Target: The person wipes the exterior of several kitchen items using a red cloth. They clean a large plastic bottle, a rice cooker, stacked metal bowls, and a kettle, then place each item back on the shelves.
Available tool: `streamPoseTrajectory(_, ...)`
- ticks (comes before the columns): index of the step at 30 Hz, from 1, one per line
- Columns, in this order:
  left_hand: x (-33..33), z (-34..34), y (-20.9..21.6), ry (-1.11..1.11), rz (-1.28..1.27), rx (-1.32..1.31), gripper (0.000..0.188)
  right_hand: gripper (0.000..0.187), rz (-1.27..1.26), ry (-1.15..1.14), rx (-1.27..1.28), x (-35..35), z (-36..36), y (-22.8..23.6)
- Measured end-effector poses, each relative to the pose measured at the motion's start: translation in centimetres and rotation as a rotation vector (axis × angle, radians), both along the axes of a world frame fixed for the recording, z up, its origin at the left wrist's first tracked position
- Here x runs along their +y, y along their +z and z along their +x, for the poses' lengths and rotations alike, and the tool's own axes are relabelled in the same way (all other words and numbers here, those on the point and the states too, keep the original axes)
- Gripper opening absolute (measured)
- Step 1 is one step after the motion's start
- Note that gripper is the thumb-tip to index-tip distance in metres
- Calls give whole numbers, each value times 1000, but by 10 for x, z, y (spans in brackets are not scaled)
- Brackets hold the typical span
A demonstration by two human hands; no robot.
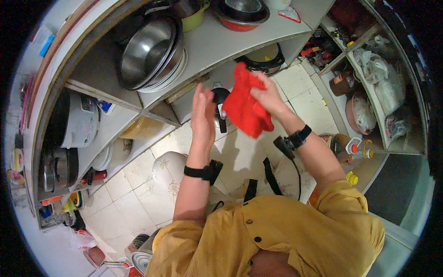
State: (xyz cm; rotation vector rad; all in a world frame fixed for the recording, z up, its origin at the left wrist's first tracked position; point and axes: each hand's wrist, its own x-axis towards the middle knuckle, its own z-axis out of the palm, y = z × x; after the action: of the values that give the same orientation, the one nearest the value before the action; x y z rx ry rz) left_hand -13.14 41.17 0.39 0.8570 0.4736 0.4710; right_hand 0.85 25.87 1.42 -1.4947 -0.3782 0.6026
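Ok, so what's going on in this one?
A person in a yellow shirt stands at kitchen shelves. Their right hand grips a red cloth, which hangs bunched in front of them. The left hand is held flat and open beside the cloth, next to a black-handled kettle-like pot that the cloth partly hides. On the shelf above sit stacked steel bowls on white plates.

Bright overhead light, glare on steel bowls (pixel 150 51); strong fisheye bending, black vignette corners; hands slightly motion-blurred.
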Motion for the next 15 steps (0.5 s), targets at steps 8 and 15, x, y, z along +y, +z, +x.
streamPoseTrajectory(8,-23,21,-136,177,135,628,44,52,-339,260,-873,39,-31,-54)
streamPoseTrajectory(15,-33,7,-135,-212,233,586,20,54,-120,27,-474,45,-18,-112)
